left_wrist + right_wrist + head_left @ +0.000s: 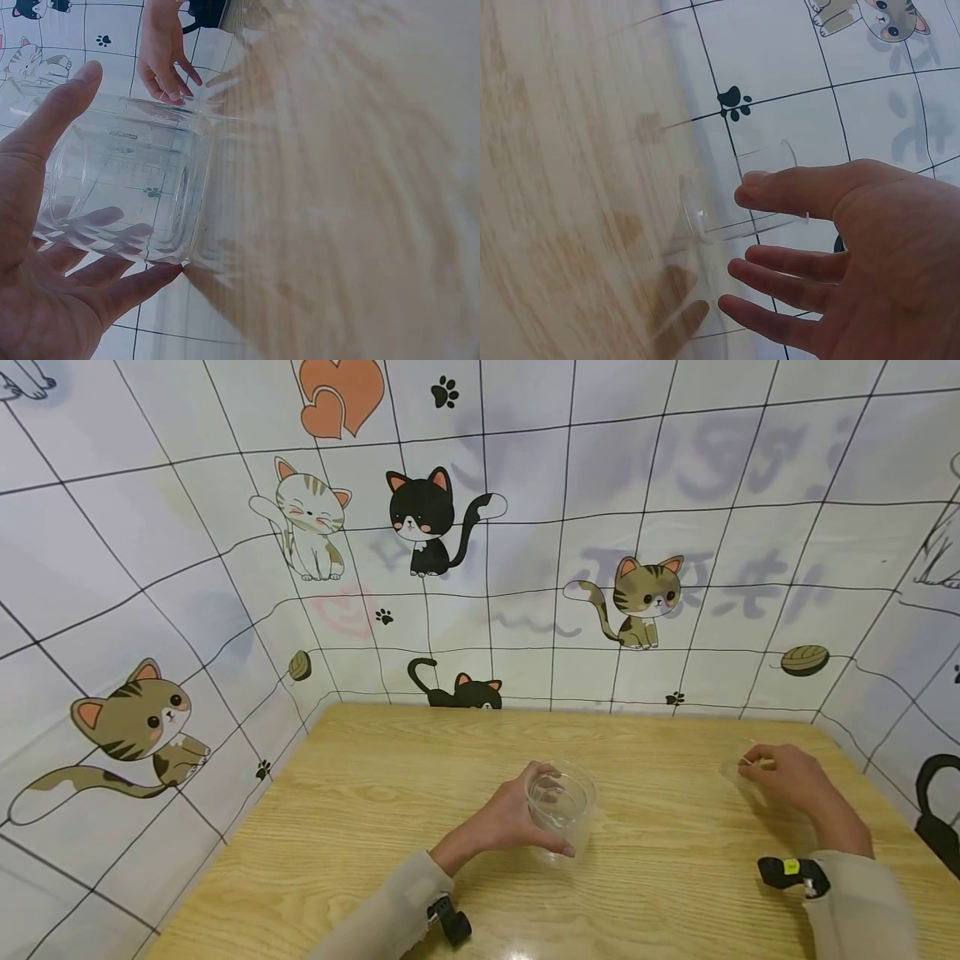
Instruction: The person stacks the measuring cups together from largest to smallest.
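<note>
A clear cup [561, 802] with a round rim stands upright near the middle of the wooden table. My left hand [512, 817] grips its side, thumb towards me and fingers round the far side. In the left wrist view, faint marks show through the cup's clear wall [127, 172]. Farther right, my right hand [791, 777] pinches a small clear piece [731, 768] between thumb and forefinger. From the right wrist view, this piece has a wide round rim [696, 210] and a short cylindrical part. The other fingers spread apart beside it. Whether it touches the table cannot be told.
The wooden table [390, 793] meets white walls [525, 552] printed with cats and grid lines. A black strap-like thing [937, 810] shows at the right edge. Each wrist carries a black device over a pale sleeve.
</note>
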The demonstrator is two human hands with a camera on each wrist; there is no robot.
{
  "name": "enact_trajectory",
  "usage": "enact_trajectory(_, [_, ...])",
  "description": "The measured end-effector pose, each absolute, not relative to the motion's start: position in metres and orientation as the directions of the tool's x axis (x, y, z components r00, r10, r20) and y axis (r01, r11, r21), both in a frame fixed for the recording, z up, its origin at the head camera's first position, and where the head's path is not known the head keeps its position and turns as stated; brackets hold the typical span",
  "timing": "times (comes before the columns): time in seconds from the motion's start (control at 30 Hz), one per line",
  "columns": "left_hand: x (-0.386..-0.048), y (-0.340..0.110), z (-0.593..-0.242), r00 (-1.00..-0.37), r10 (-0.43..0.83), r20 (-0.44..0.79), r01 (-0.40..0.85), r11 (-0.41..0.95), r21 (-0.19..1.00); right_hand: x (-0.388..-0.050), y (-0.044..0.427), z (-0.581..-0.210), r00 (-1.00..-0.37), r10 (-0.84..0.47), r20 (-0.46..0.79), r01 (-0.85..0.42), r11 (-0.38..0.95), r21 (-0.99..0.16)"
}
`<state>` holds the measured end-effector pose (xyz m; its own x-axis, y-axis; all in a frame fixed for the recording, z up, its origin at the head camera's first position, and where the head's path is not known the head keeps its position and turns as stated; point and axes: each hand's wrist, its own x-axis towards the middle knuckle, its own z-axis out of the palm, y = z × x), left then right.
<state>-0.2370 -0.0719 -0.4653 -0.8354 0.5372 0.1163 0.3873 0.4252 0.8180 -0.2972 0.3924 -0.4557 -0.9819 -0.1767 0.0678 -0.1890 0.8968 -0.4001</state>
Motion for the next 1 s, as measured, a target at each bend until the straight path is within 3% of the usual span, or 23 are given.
enact_trajectory(0.57, [-0.2363, -0.0712, -0.4651, -0.845, 0.521, 0.119, 0.396, 0.462, 0.793, -0.292, 0.3835, -0.455, -0.992, -0.115, 0.056, -0.128, 0.889, -0.44])
enact_trajectory(1.0, [-0.2361, -0.0714, -0.4651, -0.838, 0.531, 0.121, 0.397, 0.442, 0.804, -0.2934, 0.3824, -0.4529, -0.988, -0.121, 0.096, -0.151, 0.889, -0.433])
